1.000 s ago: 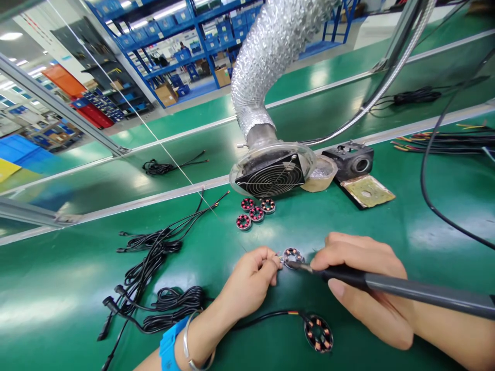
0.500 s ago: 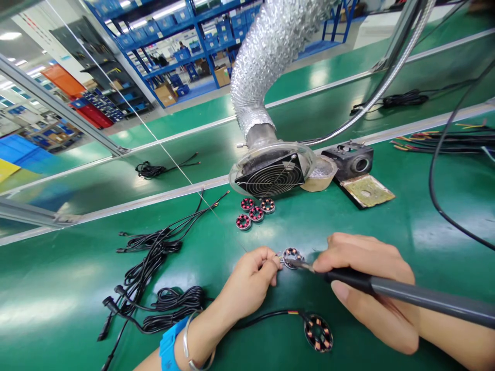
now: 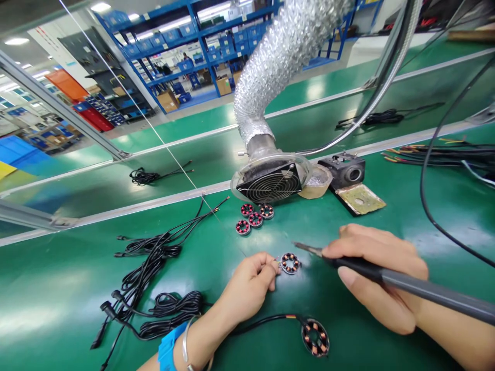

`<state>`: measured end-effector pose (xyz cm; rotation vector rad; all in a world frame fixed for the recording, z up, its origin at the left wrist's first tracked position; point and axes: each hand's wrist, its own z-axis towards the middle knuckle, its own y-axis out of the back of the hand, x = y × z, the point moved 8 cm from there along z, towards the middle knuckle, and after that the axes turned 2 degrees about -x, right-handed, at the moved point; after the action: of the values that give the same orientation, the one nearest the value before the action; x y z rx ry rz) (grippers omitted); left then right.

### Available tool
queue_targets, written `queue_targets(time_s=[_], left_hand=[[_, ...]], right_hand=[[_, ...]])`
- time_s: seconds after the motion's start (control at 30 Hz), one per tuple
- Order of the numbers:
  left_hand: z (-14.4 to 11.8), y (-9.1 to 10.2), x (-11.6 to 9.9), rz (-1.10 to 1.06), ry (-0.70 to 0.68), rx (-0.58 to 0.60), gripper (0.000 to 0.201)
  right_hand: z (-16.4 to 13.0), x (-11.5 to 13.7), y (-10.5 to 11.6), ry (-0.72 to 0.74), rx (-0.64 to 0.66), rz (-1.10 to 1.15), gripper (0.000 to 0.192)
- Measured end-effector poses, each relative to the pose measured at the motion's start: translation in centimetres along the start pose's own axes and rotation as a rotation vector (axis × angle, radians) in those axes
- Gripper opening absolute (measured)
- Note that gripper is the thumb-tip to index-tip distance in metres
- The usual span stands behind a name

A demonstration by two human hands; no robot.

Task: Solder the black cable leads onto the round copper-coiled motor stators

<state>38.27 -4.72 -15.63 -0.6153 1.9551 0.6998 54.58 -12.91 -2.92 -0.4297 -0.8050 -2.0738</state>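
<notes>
My left hand is closed in a pinch at the left edge of a small ring-shaped motor stator with copper coils. Fine wire ends show by the fingertips; the exact grip point is hidden. In my right hand is a soldering iron, its tip just above and right of that stator, apart from it. Closer to me lies another stator, joined to a black cable. Several stators, most with red coils, sit together farther back.
Black cables lie bundled on the left. A fume extractor hood hangs over the bench's back. Beside it stand a round tub and a soldering iron stand with a yellowish sponge. More wires lie at right.
The soldering iron has lifted off the stator and moved up and right with my right hand. My left hand keeps its pinch. The whole view has shifted slightly.
</notes>
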Motion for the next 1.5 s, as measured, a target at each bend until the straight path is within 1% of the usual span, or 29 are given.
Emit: queue_targets(time_s=[0.1, 0.2, 0.23, 0.27, 0.3, 0.37, 0.43, 0.5, 0.53, 0.6, 0.67, 0.7, 0.73, 0.77, 0.8, 0.87, 0.93, 1.0, 1.07, 1.13, 1.23, 1.3, 1.37, 1.5], left_hand=[[0.1, 0.0, 0.0, -0.020, 0.001, 0.001, 0.023], [0.2, 0.0, 0.1, -0.014, 0.004, -0.002, 0.023], [0.2, 0.0, 0.1, -0.009, 0.003, -0.005, 0.023], [0.2, 0.0, 0.0, -0.006, 0.001, -0.007, 0.023], [0.2, 0.0, 0.0, -0.003, -0.002, -0.009, 0.023], [0.2, 0.0, -0.1, 0.001, -0.011, -0.015, 0.023], [0.2, 0.1, -0.1, 0.000, -0.011, -0.027, 0.024], [0.3, 0.2, 0.2, -0.023, 0.000, -0.038, 0.024], [0.4, 0.3, 0.4, -0.044, 0.012, -0.040, 0.025], [0.6, 0.3, 0.9, -0.097, 0.054, -0.037, 0.029], [0.7, 0.2, 1.5, -0.168, 0.110, -0.027, 0.035], [0.8, 0.1, 1.8, -0.209, 0.137, -0.019, 0.036], [0.8, 0.1, 1.9, -0.250, 0.157, -0.012, 0.037], [0.8, 0.0, 2.0, -0.286, 0.169, -0.006, 0.037], [0.8, 0.0, 2.0, -0.313, 0.175, -0.001, 0.036], [0.8, 0.0, 1.9, -0.335, 0.176, 0.007, 0.034], [0.6, 0.2, 1.7, -0.315, 0.169, 0.005, 0.029], [0.5, 0.3, 1.6, -0.267, 0.164, -0.002, 0.023], [0.3, 0.5, 1.6, -0.207, 0.169, -0.010, 0.019], [0.3, 0.7, 1.5, -0.160, 0.151, -0.019, 0.017], [0.3, 0.9, 0.9, -0.144, 0.040, -0.037, 0.016], [0.3, 0.9, 0.6, -0.158, -0.008, -0.034, 0.015], [0.3, 0.8, 0.6, -0.151, -0.010, -0.025, 0.016], [0.3, 0.8, 0.1, -0.108, -0.024, -0.023, 0.018]], right_hand=[[0.7, -0.6, 2.6, 0.068, -0.148, -0.143, 0.024], [0.6, -2.3, 5.1, 0.135, -0.347, -0.325, 0.021], [0.5, -3.1, 5.6, 0.145, -0.393, -0.390, 0.021], [0.5, -4.1, 5.8, 0.146, -0.406, -0.429, 0.020], [0.6, -5.2, 5.8, 0.129, -0.384, -0.462, 0.019], [1.0, -7.5, 4.9, 0.059, -0.245, -0.512, 0.019], [1.3, -8.7, 4.3, 0.010, -0.147, -0.547, 0.018], [1.3, -8.7, 4.6, -0.001, -0.166, -0.573, 0.016], [1.2, -8.3, 4.9, 0.000, -0.201, -0.586, 0.016], [0.6, -7.1, 5.5, -0.002, -0.316, -0.614, 0.020], [-0.4, -5.8, 5.7, -0.018, -0.425, -0.630, 0.024], [-0.9, -5.2, 5.2, -0.022, -0.425, -0.612, 0.027], [-1.2, -4.6, 4.2, -0.003, -0.373, -0.564, 0.028], [-1.4, -4.0, 2.7, 0.029, -0.280, -0.474, 0.029], [-1.6, -3.4, 0.9, 0.068, -0.141, -0.357, 0.030], [-2.2, -2.1, -2.2, 0.117, 0.039, -0.234, 0.028], [-2.5, -1.3, -4.6, 0.113, 0.163, -0.157, 0.025], [-2.5, -1.3, -6.2, 0.068, 0.236, -0.140, 0.021], [-2.5, -1.5, -7.0, 0.024, 0.272, -0.152, 0.017], [-2.6, -1.8, -7.6, -0.007, 0.306, -0.127, 0.018], [-2.6, -2.1, -7.9, -0.057, 0.330, -0.067, 0.022], [-2.6, -2.2, -8.0, -0.079, 0.326, -0.042, 0.023], [-2.6, -2.3, -8.0, -0.098, 0.322, -0.027, 0.023], [-3.0, -3.0, -8.2, -0.164, 0.357, 0.005, 0.024]])
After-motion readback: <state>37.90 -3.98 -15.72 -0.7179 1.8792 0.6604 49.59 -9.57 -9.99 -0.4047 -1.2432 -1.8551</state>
